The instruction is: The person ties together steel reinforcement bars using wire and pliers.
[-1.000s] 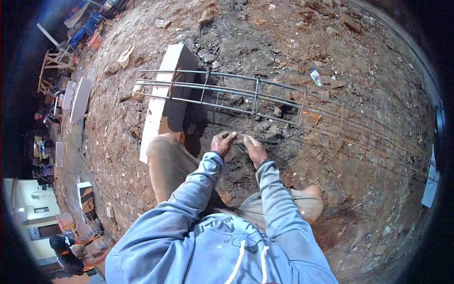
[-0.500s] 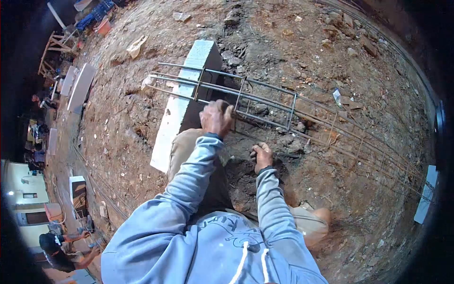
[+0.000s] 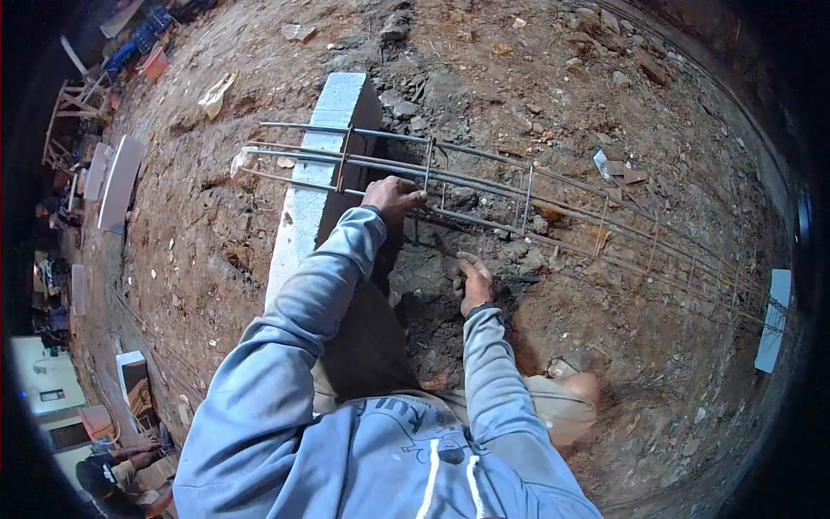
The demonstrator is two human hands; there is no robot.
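Note:
A long rebar cage, with square stirrups along its bars, lies across a pale block and stretches away to the right. My left hand is closed around the cage's near bar, just right of the block. Below it, my right hand is held over dark soil with bent fingers drawn together. Whatever sits between those fingertips is too small to make out. The cage's far end reaches a second pale block at the right edge.
Rough earth with stones surrounds the cage. More pale blocks lie at the left. A person is at the lower left, near an orange container. A blue crate shows at the upper left. Small litter lies beyond the cage.
The view has shifted, so the block and cage appear farther left. My left hand has turned, its fingers now pointing right along the bar. My right hand's fingers have lifted and straightened slightly.

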